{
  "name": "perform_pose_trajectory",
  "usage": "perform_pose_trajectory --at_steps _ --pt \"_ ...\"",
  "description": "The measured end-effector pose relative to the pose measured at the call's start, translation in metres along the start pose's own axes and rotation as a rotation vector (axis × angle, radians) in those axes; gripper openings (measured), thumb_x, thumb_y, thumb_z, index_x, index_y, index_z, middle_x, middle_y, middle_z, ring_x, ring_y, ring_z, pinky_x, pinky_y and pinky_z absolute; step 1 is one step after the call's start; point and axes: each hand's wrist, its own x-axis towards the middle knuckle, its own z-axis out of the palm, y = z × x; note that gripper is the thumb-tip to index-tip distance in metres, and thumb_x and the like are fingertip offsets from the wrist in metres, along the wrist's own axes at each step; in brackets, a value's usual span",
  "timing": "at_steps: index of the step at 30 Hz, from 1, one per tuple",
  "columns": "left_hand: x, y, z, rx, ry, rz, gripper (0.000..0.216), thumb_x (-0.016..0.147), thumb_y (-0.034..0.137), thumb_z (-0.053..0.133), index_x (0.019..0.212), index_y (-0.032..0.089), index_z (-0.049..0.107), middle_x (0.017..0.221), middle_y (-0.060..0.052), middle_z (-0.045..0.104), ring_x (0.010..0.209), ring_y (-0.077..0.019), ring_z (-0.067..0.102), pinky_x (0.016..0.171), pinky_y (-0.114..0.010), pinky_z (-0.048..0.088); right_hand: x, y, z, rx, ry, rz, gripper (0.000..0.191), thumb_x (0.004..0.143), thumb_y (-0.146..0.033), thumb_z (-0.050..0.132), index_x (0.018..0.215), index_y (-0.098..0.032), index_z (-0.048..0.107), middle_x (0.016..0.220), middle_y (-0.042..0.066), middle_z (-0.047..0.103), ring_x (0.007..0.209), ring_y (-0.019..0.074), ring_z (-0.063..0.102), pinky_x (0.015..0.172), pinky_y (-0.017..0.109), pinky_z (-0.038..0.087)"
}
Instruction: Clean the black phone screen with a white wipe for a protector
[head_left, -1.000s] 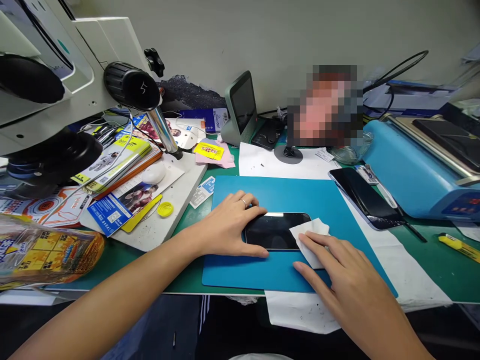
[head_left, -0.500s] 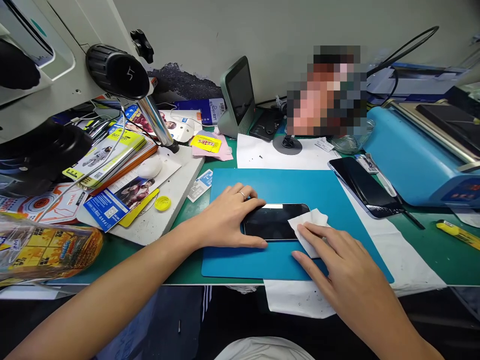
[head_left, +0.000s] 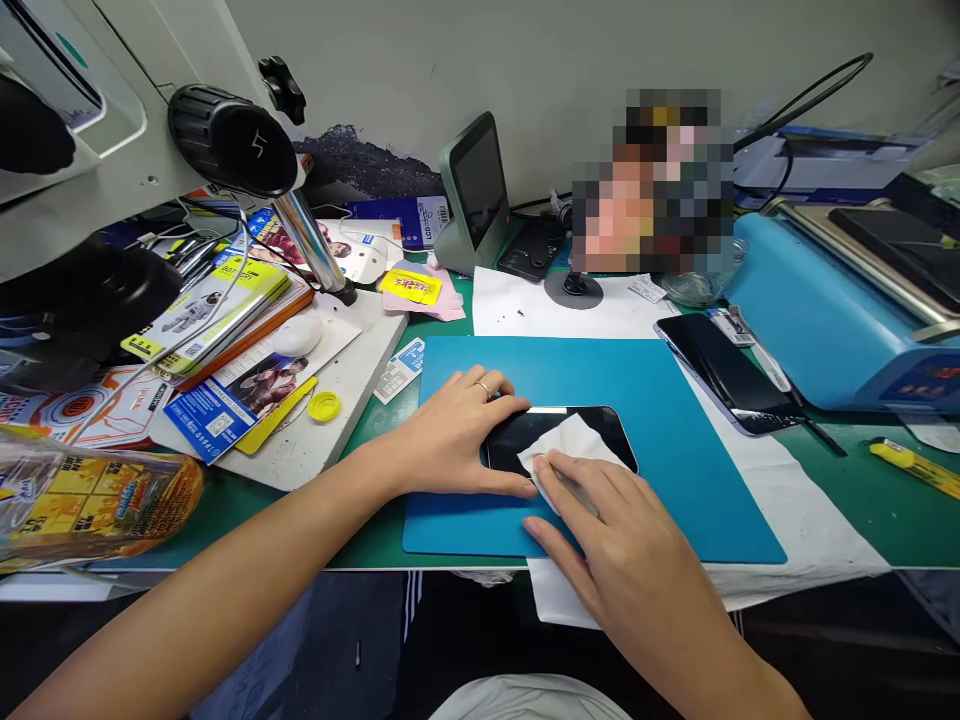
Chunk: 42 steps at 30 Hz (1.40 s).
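Observation:
A phone [head_left: 507, 440] with a dark glass face lies flat, lengthwise across a blue mat [head_left: 472, 525]. My left hand [head_left: 454, 435], with a ring on one finger, grips its left end between thumb and fingers. My right hand [head_left: 630, 545] presses a white wipe [head_left: 574, 438] onto the middle of the glass under its fingertips. The wipe covers much of the screen, and the phone's right end shows past it. My right thumb sits apart from the fingers, over the mat's near part.
A microscope [head_left: 232, 140] looms at upper left above boxes and a white slab [head_left: 337, 400]. At right are another phone [head_left: 724, 370], a blue machine [head_left: 817, 320] and a yellow utility knife [head_left: 915, 465]. A small display [head_left: 476, 190] stands behind the mat.
My right hand has slid left with the wipe, from the phone's right end to the middle of its screen. The left hand and the phone stay in place.

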Motion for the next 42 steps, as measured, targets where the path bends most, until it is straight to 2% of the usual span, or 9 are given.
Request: perform_pose_trajectory --at_steps 2,5,7,13,19,23,25,36,42 --pt "0.0 0.0 -0.002 -0.048 0.006 -0.027 0.087 0.087 0.085 0.038 0.134 0.016 0.062 0.119 -0.014 0.061 0.106 -0.0305 0.053 0.097 -0.049 0.042 0.005 -0.004 0.001 0.02 -0.019 -0.004 0.033 0.101 -0.03 0.055 0.125 -0.011 0.066 0.116 0.014 0.072 0.102 0.0262 0.066 0.088 0.041 0.054" --pt "0.0 0.0 -0.003 -0.131 0.064 -0.098 0.101 0.092 0.079 -0.002 0.131 0.016 0.065 0.116 -0.014 0.063 0.103 -0.0297 0.054 0.095 -0.051 0.042 0.016 -0.013 0.005 0.025 -0.062 0.015 0.036 0.098 -0.033 0.059 0.126 -0.01 0.066 0.116 0.015 0.072 0.1 0.0267 0.065 0.085 0.041 0.056" --pt "-0.001 -0.001 -0.002 -0.171 0.118 -0.134 0.107 0.09 0.077 -0.011 0.127 0.016 0.068 0.111 -0.014 0.065 0.1 -0.0296 0.055 0.093 -0.051 0.043 0.025 -0.021 0.008 0.03 -0.093 0.033 0.041 0.096 -0.036 0.063 0.127 -0.008 0.066 0.115 0.016 0.072 0.099 0.0276 0.064 0.083 0.041 0.057" --pt "-0.004 -0.005 0.001 -0.221 0.165 -0.139 0.104 0.093 0.075 -0.009 0.119 0.016 0.072 0.102 -0.012 0.068 0.095 -0.0282 0.057 0.093 -0.049 0.043 0.039 -0.024 0.009 0.095 -0.122 0.047 0.044 0.095 -0.04 0.064 0.126 -0.009 0.067 0.114 0.015 0.072 0.101 0.0279 0.063 0.088 0.041 0.057" --pt "-0.002 -0.002 -0.001 -0.215 0.134 -0.157 0.096 0.097 0.073 -0.004 0.114 0.02 0.074 0.105 -0.01 0.068 0.097 -0.0273 0.057 0.091 -0.047 0.045 0.014 0.02 -0.001 0.049 -0.084 0.135 0.038 0.099 -0.037 0.056 0.128 -0.014 0.066 0.117 0.015 0.071 0.107 0.0279 0.063 0.085 0.04 0.058" --pt "-0.001 0.0 -0.001 -0.176 0.1 -0.177 0.091 0.099 0.07 -0.002 0.11 0.021 0.074 0.106 -0.01 0.067 0.097 -0.0266 0.057 0.09 -0.046 0.045 0.004 0.045 -0.001 0.008 -0.084 0.219 0.047 0.102 -0.045 0.048 0.135 -0.015 0.062 0.122 0.015 0.069 0.112 0.0291 0.062 0.077 0.038 0.06" --pt "0.0 0.001 -0.001 -0.162 0.096 -0.174 0.087 0.102 0.067 0.001 0.106 0.021 0.074 0.105 -0.01 0.067 0.096 -0.0258 0.057 0.09 -0.045 0.044 0.004 0.05 0.0 -0.002 -0.088 0.22 0.05 0.102 -0.047 0.047 0.135 -0.012 0.062 0.123 0.016 0.069 0.112 0.0293 0.062 0.079 0.039 0.059" --pt "0.001 0.001 -0.002 -0.168 0.091 -0.183 0.069 0.108 0.056 0.017 0.086 0.019 0.07 0.101 -0.007 0.065 0.094 -0.0228 0.056 0.089 -0.043 0.041 -0.027 0.032 -0.01 -0.084 -0.076 0.18 0.053 0.103 -0.048 0.045 0.133 -0.008 0.06 0.123 0.019 0.068 0.111 0.0297 0.065 0.087 0.041 0.058" --pt "0.001 0.0 -0.002 -0.161 0.098 -0.175 0.069 0.108 0.056 0.015 0.087 0.019 0.07 0.101 -0.007 0.066 0.094 -0.0232 0.056 0.09 -0.044 0.041 -0.001 0.048 -0.005 -0.017 -0.103 0.223 0.053 0.103 -0.052 0.04 0.127 -0.01 0.063 0.121 0.018 0.07 0.108 0.0306 0.066 0.085 0.044 0.058"
